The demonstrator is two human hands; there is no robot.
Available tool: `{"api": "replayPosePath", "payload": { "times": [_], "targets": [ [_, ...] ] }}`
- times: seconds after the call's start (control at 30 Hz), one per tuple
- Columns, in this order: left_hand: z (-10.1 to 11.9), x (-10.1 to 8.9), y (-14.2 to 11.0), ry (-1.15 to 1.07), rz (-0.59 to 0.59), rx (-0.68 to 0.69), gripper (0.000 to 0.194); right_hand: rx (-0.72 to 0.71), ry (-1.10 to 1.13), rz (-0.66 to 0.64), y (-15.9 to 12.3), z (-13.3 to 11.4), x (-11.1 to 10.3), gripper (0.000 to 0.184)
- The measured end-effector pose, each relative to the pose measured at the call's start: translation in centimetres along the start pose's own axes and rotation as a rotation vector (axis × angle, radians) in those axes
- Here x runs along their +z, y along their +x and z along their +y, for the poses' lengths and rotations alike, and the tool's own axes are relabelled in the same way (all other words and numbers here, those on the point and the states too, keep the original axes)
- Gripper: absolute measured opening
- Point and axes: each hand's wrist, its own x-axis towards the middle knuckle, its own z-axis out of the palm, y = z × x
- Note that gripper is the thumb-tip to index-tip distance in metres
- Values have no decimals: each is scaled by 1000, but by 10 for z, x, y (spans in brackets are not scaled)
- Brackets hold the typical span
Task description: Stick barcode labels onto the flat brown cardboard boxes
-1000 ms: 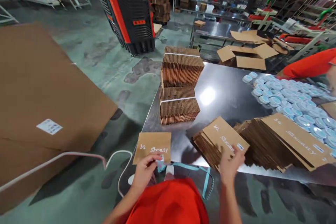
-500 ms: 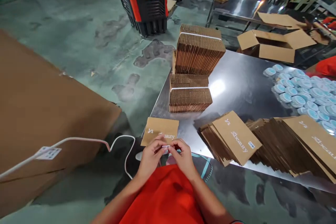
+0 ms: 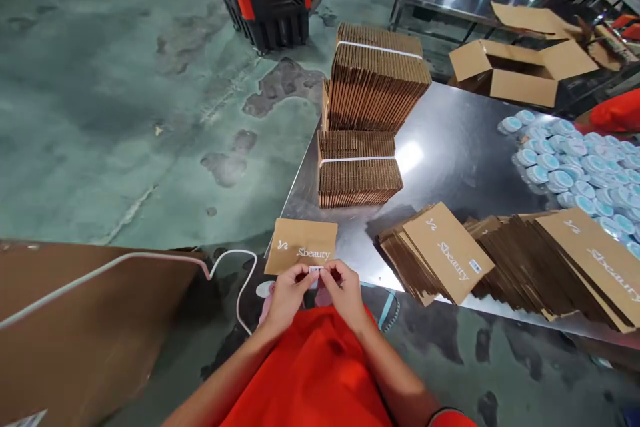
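Note:
My left hand (image 3: 287, 292) and my right hand (image 3: 345, 289) meet at the near edge of the steel table (image 3: 450, 153). Both pinch a small white label (image 3: 315, 271) between their fingertips. Just beyond them a flat brown "Sbeauty" carton (image 3: 303, 248) lies at the table's corner. To the right, a fanned pile of the same flat cartons (image 3: 440, 257) lies on the table, apart from my hands.
Two strapped bundles of flat cartons (image 3: 363, 123) stand stacked at the table's left edge. Several small round blue-lidded jars (image 3: 575, 167) crowd the right side. A large cardboard sheet (image 3: 85, 320) lies low left, crossed by a white strap (image 3: 150, 260). An open box (image 3: 515, 73) sits behind.
A second ago my right hand was on the fanned carton pile; it has come left to join my left hand at the label. The view has tilted down.

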Motion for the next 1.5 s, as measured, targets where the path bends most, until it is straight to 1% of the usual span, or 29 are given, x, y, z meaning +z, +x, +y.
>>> {"api": "replayPosePath", "payload": {
  "times": [0.1, 0.2, 0.27, 0.33, 0.37, 0.47, 0.53, 0.6, 0.73, 0.83, 1.1, 1.23, 1.33, 1.43, 1.5],
  "targets": [
    [-9, -4, 3, 119, 24, 34, 28, -31, -81, 27, 0, 5, 1, 18],
    [-25, -9, 7, 185, 19, 32, 35, -27, -111, 90, 12, 20, -1, 18],
    [-39, -12, 13, 174, 5, 15, 34, 15, -135, 173, 29, 39, -4, 19],
    [-54, -16, 22, 140, 4, 0, 31, 87, -236, 251, 52, 62, -8, 17],
    [-61, -17, 27, 127, 7, -5, 30, 125, -298, 270, 64, 73, -10, 16],
    [-80, -22, 45, 119, 17, -11, 28, 204, -418, 260, 92, 103, -10, 15],
    [-89, -25, 55, 123, 10, -8, 26, 208, -450, 245, 102, 116, -6, 14],
    [-96, -27, 62, 129, -3, -1, 25, 206, -495, 241, 107, 123, -2, 12],
    [-105, -30, 66, 134, -18, 6, 22, 216, -599, 234, 109, 129, 2, 13],
    [-107, -31, 65, 140, -17, 14, 21, 227, -670, 228, 110, 129, 2, 14],
    [-103, -30, 65, 151, -8, 39, 20, 255, -809, 224, 107, 117, 7, 16],
    [-104, -29, 63, 154, -15, 45, 19, 329, -917, 194, 113, 112, 8, 20],
    [-105, -29, 63, 163, -20, 42, 19, 388, -890, 190, 123, 113, 3, 22],
    [-102, -31, 65, 166, -3, 53, 20, 375, -807, 197, 127, 114, -3, 12],
    [-98, -36, 67, 171, 47, 75, 20, 357, -779, 206, 122, 114, -7, 10]
  ]
}}
